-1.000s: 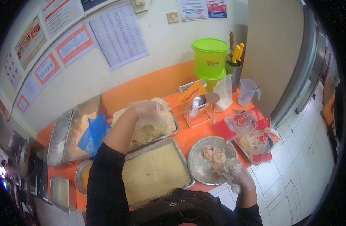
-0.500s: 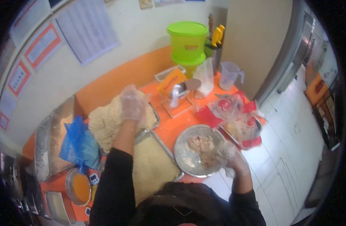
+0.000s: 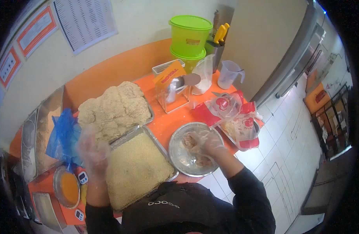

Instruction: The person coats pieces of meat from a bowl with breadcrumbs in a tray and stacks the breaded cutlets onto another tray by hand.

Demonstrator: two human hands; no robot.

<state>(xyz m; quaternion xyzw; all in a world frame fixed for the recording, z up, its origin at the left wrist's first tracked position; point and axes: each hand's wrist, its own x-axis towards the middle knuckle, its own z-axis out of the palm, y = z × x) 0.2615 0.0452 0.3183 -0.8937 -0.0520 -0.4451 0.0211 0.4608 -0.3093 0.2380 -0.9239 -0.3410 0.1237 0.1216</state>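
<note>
In a clear glove, my right hand [image 3: 211,144] reaches into a metal bowl [image 3: 174,163]. Its fingers curl around a pale pink piece of raw meat [image 3: 188,142]; more meat lies lower in the bowl. My gloved left hand [image 3: 94,151] is smeared by motion, so its fingers cannot be read. It hovers at the left edge of a tray of fine yellowish crumbs [image 3: 140,165], beside a blue plastic bag [image 3: 64,138]. Beyond it, a large pale, crumbly mound [image 3: 116,107] fills another metal tray.
Red-and-clear packaging [image 3: 226,107] covers a tray right of the bowl. Further back stand a clear jug [image 3: 228,75], green tubs [image 3: 190,37], a knife block [image 3: 215,50] and a scoop on a wire stand [image 3: 187,80]. An orange-liquid bowl [image 3: 69,189] and timers [image 3: 82,178] sit at left.
My left hand has come back from the pale mound toward the near left. My right hand has moved left from the bowl's rim into the bowl. The view has shifted slightly.
</note>
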